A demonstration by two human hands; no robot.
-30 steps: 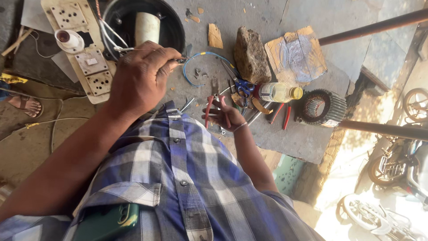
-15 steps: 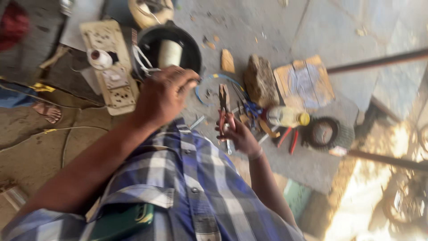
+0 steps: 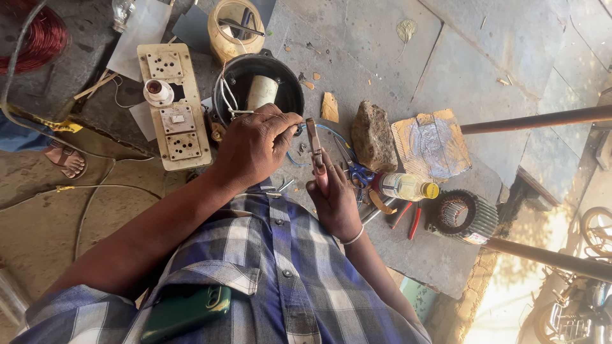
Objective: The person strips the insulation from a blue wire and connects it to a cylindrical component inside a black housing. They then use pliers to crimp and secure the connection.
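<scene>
Centre frame: left hand [image 3: 255, 150] fingers pinch a thin white wire [image 3: 227, 102] beside the round black motor housing [image 3: 258, 86]. Right hand [image 3: 335, 200] fingers wrap red-handled metal pliers [image 3: 315, 156], upright, just right.

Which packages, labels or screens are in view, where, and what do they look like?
Bottle: lying on its side right of the right hand, clear plastic, pale contents, yellow cap, light label.
Jar: top centre behind the black pot, yellowish, open, tools inside.
Phone: in the shirt pocket, green case; screen not visible.
Cardboard: flat piece right of the stone, brown, worn.
</scene>
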